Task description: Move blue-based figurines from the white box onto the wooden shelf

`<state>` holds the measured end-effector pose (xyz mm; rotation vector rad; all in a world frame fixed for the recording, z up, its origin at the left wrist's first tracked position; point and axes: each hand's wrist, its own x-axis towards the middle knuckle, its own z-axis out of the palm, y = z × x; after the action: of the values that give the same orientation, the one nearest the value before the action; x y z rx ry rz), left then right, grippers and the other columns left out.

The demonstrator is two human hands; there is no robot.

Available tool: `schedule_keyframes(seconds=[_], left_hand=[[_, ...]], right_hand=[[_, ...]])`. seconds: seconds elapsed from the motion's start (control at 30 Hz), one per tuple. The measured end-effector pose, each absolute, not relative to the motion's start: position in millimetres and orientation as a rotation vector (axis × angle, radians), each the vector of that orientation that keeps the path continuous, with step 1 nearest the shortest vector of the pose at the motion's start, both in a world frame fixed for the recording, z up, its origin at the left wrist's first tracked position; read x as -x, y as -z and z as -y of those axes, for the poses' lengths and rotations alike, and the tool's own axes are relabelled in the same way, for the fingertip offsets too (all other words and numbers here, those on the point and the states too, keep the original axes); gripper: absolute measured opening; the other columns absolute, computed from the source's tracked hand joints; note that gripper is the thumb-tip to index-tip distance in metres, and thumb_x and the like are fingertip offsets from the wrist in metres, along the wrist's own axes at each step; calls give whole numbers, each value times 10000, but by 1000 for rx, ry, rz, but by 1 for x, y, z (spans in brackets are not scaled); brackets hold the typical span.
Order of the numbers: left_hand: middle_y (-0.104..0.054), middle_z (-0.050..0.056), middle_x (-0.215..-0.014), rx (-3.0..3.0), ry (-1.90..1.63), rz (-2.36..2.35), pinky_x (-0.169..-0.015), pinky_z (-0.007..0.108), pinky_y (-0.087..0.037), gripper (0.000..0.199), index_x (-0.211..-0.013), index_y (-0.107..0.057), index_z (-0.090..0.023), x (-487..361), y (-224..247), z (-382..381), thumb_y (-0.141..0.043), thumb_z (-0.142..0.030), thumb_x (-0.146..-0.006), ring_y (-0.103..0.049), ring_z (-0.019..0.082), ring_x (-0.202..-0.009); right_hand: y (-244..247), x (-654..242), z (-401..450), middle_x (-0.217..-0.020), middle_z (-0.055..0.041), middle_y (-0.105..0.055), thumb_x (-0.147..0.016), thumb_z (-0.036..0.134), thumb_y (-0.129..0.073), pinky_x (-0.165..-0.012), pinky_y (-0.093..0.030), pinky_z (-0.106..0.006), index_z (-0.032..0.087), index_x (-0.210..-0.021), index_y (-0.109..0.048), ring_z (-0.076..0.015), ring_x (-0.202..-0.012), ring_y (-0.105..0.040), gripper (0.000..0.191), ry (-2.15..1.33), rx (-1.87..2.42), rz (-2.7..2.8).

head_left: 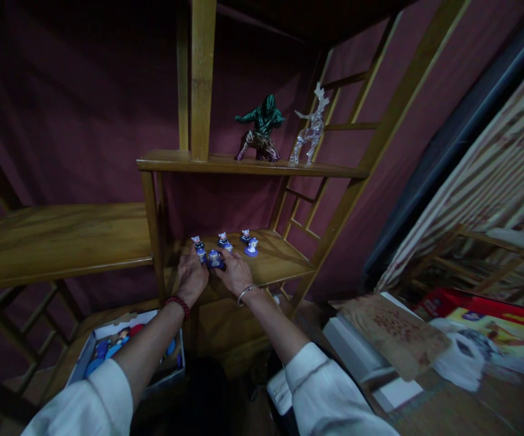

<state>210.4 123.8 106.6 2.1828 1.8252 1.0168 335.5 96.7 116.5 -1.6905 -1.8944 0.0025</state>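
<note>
Several small figurines stand in rows on the lower wooden shelf [271,264]. My left hand [192,275], with a red beaded bracelet at the wrist, has its fingers closed around a small blue-and-white figurine [201,255] at the left of the front row. Beside it, my right hand [235,274], wearing a silver bangle, pinches a blue figurine [215,259]. Another blue-and-white figurine [228,247] is partly hidden behind my right fingers. Further right stands a white figurine on a purple base [251,247]. Behind are dark-and-white figurines, including one at the left [197,241], a middle one [223,238] and a right one [245,235].
Above, a shelf board [243,164] holds a green hooded statue [264,128] and a clear deer figure [311,128]. A wooden post [151,233] borders the compartment's left. Below left lies an open box [88,351] of colourful items. Paper bags [395,327] and packaging lie at the right.
</note>
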Motion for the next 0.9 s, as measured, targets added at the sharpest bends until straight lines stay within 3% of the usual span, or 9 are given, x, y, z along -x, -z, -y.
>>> schedule_keyframes(seconds=[0.23,0.43,0.67,0.9], left_hand=[[-606,131,-1070,-2173,-1030,-1837,-922,339,-359,512,-1250,-375,-99,-211,-111,-119,-445,-154,-745,-528,231,-1033],[-586,153,-1099,-2164,-1058,-1876,-910,354,-371,553,-1267,-344,-66,-212,-107,-121,-460,-179,-738,-503,251,-1069],[-585,148,-1104,-2215,-1050,-1840,-925,358,-355,561,-1274,-331,-74,-212,-105,-123,-457,-174,-736,-520,252,-1033],[-539,164,-1180,-2191,-1022,-1868,-940,339,-341,550,-1267,-334,-49,-212,-111,-117,-450,-178,-745,-482,252,-1091]], right_hand=[[-115,-340,-94,-954,-38,-634,-697,303,-648,-757,-441,-292,238,-1118,-507,-176,-863,-566,449,-126,1538,1903],[-112,-357,-100,-821,-17,-613,-748,269,-565,-689,-465,-262,204,-924,-553,-140,-737,-575,188,-81,1494,1688],[-110,-364,-123,-1051,-109,-566,-667,255,-635,-864,-406,-338,148,-1127,-463,-205,-972,-528,503,16,1632,1666],[-112,-365,-129,-934,-77,-626,-710,260,-606,-796,-414,-308,178,-1176,-439,-214,-896,-564,502,-45,1727,1808]])
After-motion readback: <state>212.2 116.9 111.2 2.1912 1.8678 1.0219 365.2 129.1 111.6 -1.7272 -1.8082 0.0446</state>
